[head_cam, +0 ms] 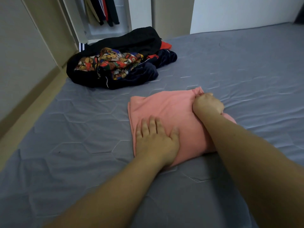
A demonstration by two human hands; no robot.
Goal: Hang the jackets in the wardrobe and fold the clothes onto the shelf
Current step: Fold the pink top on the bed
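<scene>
A pink garment (166, 111) lies partly folded on the grey mattress (82, 129). My left hand (156, 137) presses flat on its near left part, fingers straight. My right hand (208, 104) grips the cloth's far right edge, fingers curled into the fabric. Farther back lies a pile of clothes (118, 63): dark jackets, a piece with a colourful teddy-bear print and something red. Behind the pile the wardrobe (105, 18) stands open, with several dark garments hanging inside.
A beige wall and ledge (32, 99) run along the mattress's left side. White wardrobe doors and a white wall (238, 12) stand behind the bed. Bare mattress stretches to the right and near me.
</scene>
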